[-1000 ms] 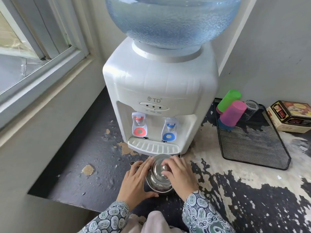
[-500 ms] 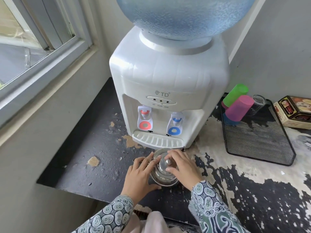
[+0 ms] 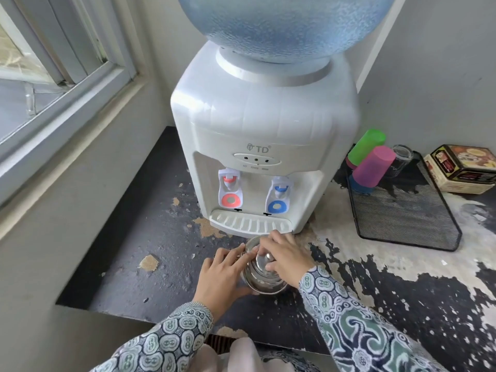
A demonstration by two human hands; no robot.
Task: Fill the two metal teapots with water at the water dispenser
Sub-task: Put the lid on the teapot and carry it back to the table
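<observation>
A small shiny metal teapot [image 3: 264, 277] stands on the worn counter just in front of the white water dispenser [image 3: 264, 124]. My left hand [image 3: 220, 277] wraps around the teapot's left side. My right hand [image 3: 285, 257] rests on top, fingers pinching the lid's knob. The dispenser has a red tap [image 3: 230, 187] on the left, a blue tap [image 3: 278, 193] on the right and a drip tray [image 3: 251, 222] below them. A blue water bottle [image 3: 284, 25] sits on top. Only one teapot is in view.
A black mesh tray [image 3: 402, 218] to the right holds green and pink plastic cups [image 3: 371, 163] and a glass [image 3: 401, 157]. A printed box [image 3: 464, 167] lies beyond it. A window sill and wall [image 3: 67, 146] close off the left side. The counter's front edge is near my sleeves.
The view has tilted down and shifted slightly. My hands stay on the teapot; the right hand's fingers have closed more over the lid knob.
</observation>
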